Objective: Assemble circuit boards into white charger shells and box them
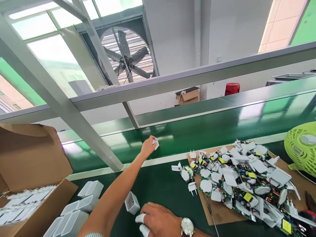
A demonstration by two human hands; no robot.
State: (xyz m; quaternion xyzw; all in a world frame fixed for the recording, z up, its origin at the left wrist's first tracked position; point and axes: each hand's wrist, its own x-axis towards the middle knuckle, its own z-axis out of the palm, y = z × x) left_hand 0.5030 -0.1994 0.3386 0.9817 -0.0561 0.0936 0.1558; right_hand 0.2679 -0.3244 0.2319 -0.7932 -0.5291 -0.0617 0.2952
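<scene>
My left hand point(148, 146) reaches forward over the green belt, its fingers closed on a small white plastic case point(155, 144). My right hand point(159, 218) is low on the dark green bench, with white finger cots on two fingers and a watch point(187, 226) on the wrist. Its visible fingers are slightly apart and nothing shows in them; the lower part of the hand is cut off by the frame edge. Just left of its fingertips stands one open white plastic case point(132, 203). More empty white cases point(87, 203) are grouped beyond my left forearm.
Circuit boards with white plugs and covers point(229, 177) lie heaped on cardboard at right, with tweezers point(209, 210) at its edge. A green fan point(301, 148) is far right. An open carton point(59, 204) of white parts stands left. A metal frame post point(81, 121) slants down to the bench.
</scene>
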